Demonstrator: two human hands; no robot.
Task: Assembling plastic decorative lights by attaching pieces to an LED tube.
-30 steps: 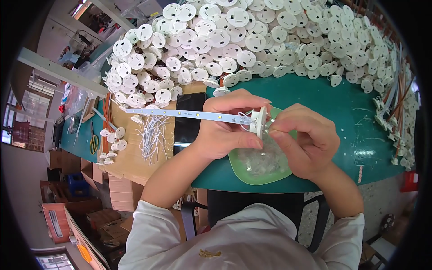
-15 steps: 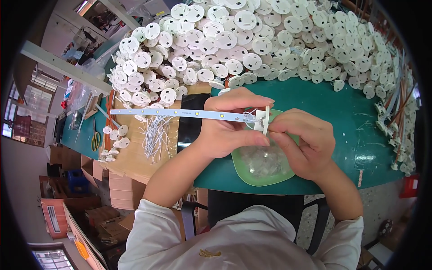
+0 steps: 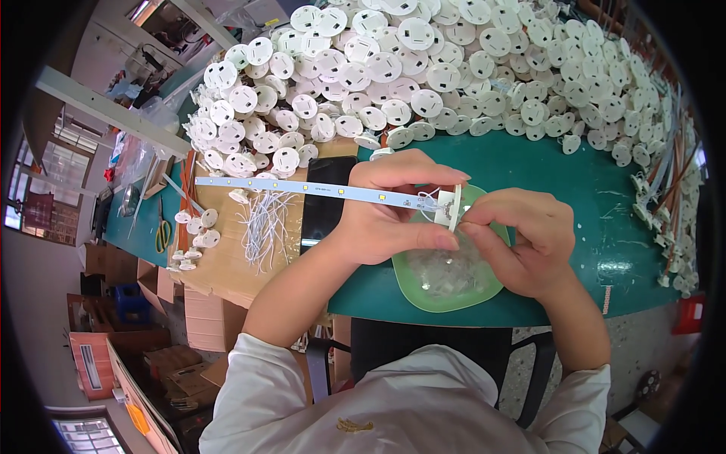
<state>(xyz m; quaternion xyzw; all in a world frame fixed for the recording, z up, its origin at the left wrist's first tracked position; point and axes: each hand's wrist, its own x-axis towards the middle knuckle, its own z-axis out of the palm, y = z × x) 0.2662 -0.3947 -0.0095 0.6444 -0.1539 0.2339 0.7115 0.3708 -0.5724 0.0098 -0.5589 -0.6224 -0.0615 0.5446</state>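
My left hand grips a round white end cap edge-on between thumb and fingers. From the cap a narrow LED strip, pale with small yellow chips, reaches out to the left across my palm; thin white wires loop where the two meet. My right hand is pinched at the cap's outer side, and whatever lies between its fingertips is too small to make out. Below both hands stands a green bowl holding small clear pieces, partly covered by my hands.
A large heap of white round caps fills the table's back. On the left, a bundle of white wires lies on cardboard beside a dark flat panel. Scissors lie farther left. Brown strips stand at right.
My hands, with the cap and strip, have shifted slightly right, and the strip tilts a little more down toward the cap. My right fingertips remain pinched by the cap.
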